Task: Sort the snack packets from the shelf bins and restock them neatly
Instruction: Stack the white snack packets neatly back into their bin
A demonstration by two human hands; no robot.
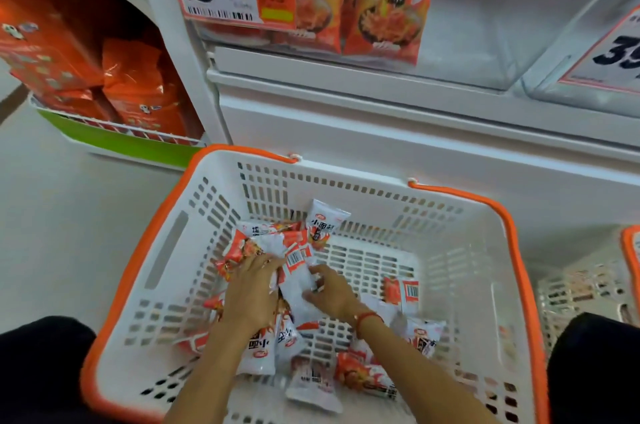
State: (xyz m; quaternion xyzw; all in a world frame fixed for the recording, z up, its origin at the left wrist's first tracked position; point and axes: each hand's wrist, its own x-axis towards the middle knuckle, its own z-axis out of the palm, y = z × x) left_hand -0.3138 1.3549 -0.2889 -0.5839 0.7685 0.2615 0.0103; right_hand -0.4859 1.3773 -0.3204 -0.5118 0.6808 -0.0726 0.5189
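Both hands work inside the basket (460,250) at frame centre. Left hand (251,288) lies spread over a heap of packets (258,245), fingers (266,262) curled onto them. Right hand (329,288) pinches a white packet (294,281) between both hands. Packets beneath the forearms are partly hidden; print is blurred.

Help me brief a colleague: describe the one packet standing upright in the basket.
Look in the white basket with the orange rim. Near its far wall, beyond both hands, stands a small white packet with black characters. Unlike its neighbours lying flat, it stands upright.
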